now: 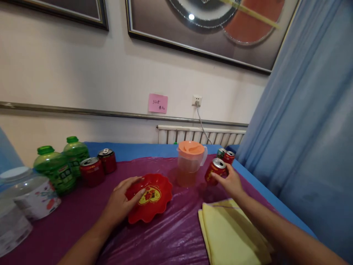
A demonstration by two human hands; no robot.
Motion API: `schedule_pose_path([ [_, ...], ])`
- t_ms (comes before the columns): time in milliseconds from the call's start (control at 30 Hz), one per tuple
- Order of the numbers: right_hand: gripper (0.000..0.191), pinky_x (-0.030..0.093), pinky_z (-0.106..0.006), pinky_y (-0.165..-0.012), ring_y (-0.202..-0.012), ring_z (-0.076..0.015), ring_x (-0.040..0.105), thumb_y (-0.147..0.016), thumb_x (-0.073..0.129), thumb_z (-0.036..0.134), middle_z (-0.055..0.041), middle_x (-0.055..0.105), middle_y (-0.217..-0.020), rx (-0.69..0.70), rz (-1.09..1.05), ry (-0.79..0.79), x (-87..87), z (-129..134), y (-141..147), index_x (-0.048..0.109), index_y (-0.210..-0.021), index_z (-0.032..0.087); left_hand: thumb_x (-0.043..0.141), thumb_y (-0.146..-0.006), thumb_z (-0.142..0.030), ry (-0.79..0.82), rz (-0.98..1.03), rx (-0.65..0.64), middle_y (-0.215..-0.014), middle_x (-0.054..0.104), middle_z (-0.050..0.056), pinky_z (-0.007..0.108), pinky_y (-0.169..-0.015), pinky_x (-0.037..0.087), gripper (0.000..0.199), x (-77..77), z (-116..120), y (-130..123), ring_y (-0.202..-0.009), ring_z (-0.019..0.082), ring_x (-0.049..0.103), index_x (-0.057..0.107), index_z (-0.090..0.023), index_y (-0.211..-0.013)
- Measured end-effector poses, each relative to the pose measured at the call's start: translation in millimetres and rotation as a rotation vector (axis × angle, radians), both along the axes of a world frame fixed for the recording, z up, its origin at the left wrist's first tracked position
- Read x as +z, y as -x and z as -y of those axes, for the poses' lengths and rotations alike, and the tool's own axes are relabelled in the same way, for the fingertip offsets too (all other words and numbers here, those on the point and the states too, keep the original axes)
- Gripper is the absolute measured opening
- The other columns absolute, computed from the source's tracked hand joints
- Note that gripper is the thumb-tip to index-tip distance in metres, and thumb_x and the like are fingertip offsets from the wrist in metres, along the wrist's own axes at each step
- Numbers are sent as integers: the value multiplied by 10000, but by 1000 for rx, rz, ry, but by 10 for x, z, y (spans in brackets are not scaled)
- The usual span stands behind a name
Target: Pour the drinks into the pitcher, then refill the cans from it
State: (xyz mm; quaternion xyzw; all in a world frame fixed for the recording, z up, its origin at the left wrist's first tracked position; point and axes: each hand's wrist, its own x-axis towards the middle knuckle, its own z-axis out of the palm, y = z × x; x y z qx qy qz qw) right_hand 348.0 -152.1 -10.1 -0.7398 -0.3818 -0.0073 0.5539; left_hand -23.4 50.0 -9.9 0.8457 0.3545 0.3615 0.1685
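My right hand (230, 180) is wrapped round a red drink can (214, 170), whose top is open, at the right of the table. Over the left rim of a red scalloped plate (161, 200) lies my left hand (121, 197), its fingers stretched apart; whether it grips the rim I cannot tell. The plate has a yellow printed centre. Between the plate and the can stands a clear pitcher (187, 165) with an orange lid and amber liquid inside. A folded yellow cloth (231, 235) lies below my right forearm.
Two more cans, one red (229, 157) and one green (221, 152), stand behind the held can. At left are two red cans (92, 172), green bottles (55, 171) and white-lidded jars (35, 195). A purple sheet (165, 239) covers the table. A blue curtain (306, 110) hangs at right.
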Motion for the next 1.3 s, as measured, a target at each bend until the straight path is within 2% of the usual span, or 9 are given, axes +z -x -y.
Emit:
schedule_pose_path([
  [133,747,543,-472,-873,-981,-344,707,-614,765,594,-174,742,-1118,-223,-32,73,-244,69,-733,639,-1190,136,596,-808,-664,30,-13,3,-1241,727,119,497,-1074,502,577,-41,-50,-1,-1190,335,662,727,-228,-1161],
  [300,708,541,-492,-838,-979,-396,711,-628,738,583,-240,744,-1075,-418,-70,152,-411,110,-1198,666,-1139,99,599,-798,-671,12,-13,10,-1246,730,113,462,-1062,514,585,-147,-161,13,-1172,324,672,728,-234,-1165],
  [767,660,537,-410,-806,-949,-355,710,-636,743,586,-180,748,-1024,-445,-35,184,-441,23,-1342,679,-1109,130,630,-796,-650,-14,18,-20,-1183,762,68,403,-1002,569,510,-263,-261,46,-1095,301,719,750,-276,-1122],
  [933,707,437,-537,-1013,-1194,-413,573,-754,596,569,-310,600,-1241,-538,46,65,-333,139,-1060,563,-1228,45,616,-804,-646,-4,36,-20,-1179,758,94,450,-1026,545,525,-176,-167,21,-1109,313,705,741,-244,-1117],
  [1033,577,427,-462,-1049,-1244,-330,537,-835,505,492,-247,564,-1306,-432,148,-19,-198,144,-650,542,-1248,92,614,-824,-600,16,26,-20,-1189,755,105,463,-1040,531,499,-72,-60,7,-1122,311,698,730,-227,-1134],
  [1100,454,474,-393,-989,-1182,-269,572,-857,528,467,-173,582,-1296,-254,234,-62,-79,147,-265,570,-1194,167,610,-837,-565,27,29,-18,-1186,757,102,466,-1038,530,470,-7,3,-3,-1120,305,697,724,-227,-1143],
  [1167,319,503,-384,-893,-1036,-250,615,-901,552,425,-134,637,-1151,79,343,-81,32,208,164,600,-1116,195,609,-840,-545,37,47,-13,-1175,761,100,463,-1033,531,453,32,42,-11,-1112,300,698,724,-226,-1140],
  [1233,201,496,-321,-729,-802,-200,622,-953,522,397,-59,659,-913,362,330,105,93,360,571,616,-985,222,610,-833,-538,50,72,-1,-1162,763,102,462,-1034,530,454,39,58,-15,-1108,300,698,726,-217,-1134],
  [1300,199,458,-296,-648,-712,-187,609,-926,589,432,-25,653,-829,497,311,373,74,587,897,607,-914,234,609,-829,-527,67,91,6,-1158,762,106,464,-1041,525,458,26,65,-20,-1114,301,695,726,-206,-1134],
])
